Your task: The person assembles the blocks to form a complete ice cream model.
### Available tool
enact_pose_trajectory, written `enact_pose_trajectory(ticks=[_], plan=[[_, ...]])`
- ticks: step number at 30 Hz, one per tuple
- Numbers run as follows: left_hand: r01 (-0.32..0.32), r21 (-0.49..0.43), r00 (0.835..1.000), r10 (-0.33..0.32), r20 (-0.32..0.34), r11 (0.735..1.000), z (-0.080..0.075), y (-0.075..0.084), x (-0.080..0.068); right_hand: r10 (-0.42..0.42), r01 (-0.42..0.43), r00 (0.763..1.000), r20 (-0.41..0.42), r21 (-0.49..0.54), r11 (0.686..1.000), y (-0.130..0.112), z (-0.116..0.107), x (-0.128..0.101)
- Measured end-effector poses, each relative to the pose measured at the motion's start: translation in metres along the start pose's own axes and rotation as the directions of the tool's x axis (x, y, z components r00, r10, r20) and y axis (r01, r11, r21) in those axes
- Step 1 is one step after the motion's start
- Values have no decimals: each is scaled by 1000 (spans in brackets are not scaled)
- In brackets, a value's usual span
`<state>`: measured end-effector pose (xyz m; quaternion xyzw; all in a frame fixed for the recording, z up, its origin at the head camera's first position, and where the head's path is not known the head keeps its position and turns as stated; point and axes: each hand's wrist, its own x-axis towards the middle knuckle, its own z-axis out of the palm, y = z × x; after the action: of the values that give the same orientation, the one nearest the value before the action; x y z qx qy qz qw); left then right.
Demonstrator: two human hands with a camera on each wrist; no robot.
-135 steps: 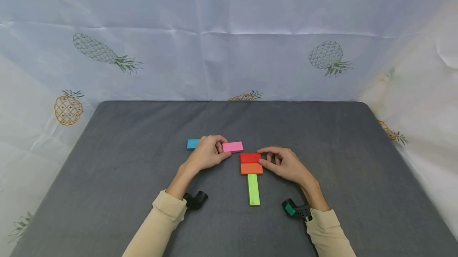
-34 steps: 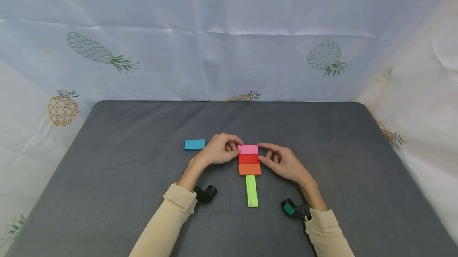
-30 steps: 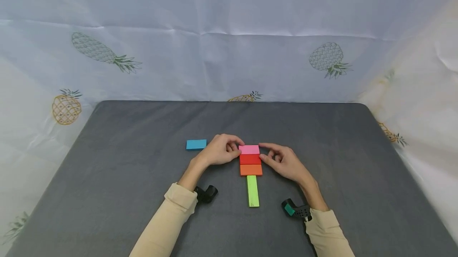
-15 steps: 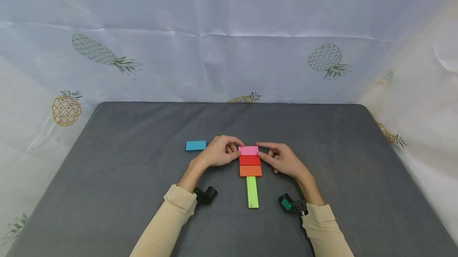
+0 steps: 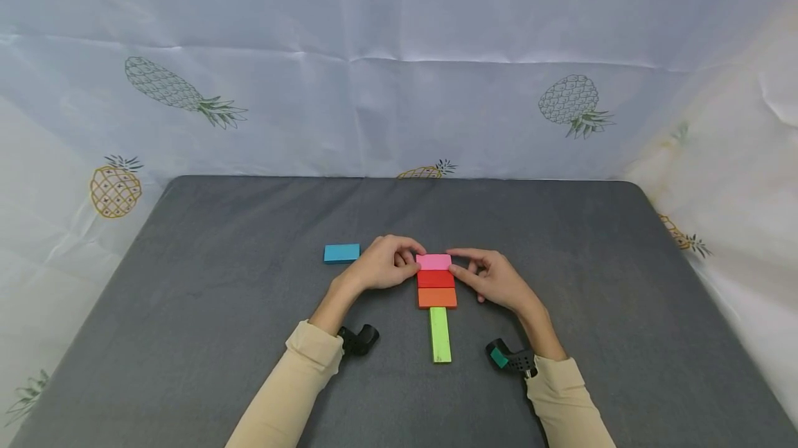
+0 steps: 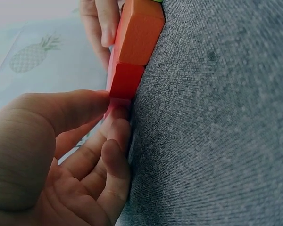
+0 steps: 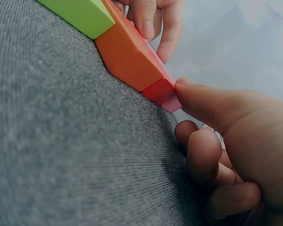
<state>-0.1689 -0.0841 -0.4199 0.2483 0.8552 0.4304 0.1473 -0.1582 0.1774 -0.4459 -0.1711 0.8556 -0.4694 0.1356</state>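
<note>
A pink block [image 5: 434, 262] lies flat at the far end of a row, against a red block [image 5: 436, 279], then an orange block [image 5: 437, 298]. From the orange one a lime-green block [image 5: 440, 336] runs lengthwise toward me. My left hand [image 5: 386, 262] pinches the pink block's left end, thumb at its near corner and index finger at its far corner. At the opposite end, my right hand [image 5: 495, 278] holds the same block between thumb and index finger. In the right wrist view, the thumb [image 7: 198, 96] touches the end of the pink block beside the red one.
A blue block [image 5: 341, 254] lies on the grey table [image 5: 249, 240], left of the row and behind my left wrist. Each wrist carries a black camera mount close above the tabletop. A curtain with pineapple prints [image 5: 374, 115] hangs behind the table's far edge.
The left hand has brought the pink block rightward and set it behind the red one. The right thumb has shifted from the red block's edge to the pink block. Little moved over the last half second.
</note>
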Motion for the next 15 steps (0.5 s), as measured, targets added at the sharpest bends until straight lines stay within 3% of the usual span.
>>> enact_pose_trajectory(ticks=[15], plan=[[-15,14,1000,15,-12,1000,-1,-1,-4,26,-26,1000,-9,-10,1000,-1,1,0]])
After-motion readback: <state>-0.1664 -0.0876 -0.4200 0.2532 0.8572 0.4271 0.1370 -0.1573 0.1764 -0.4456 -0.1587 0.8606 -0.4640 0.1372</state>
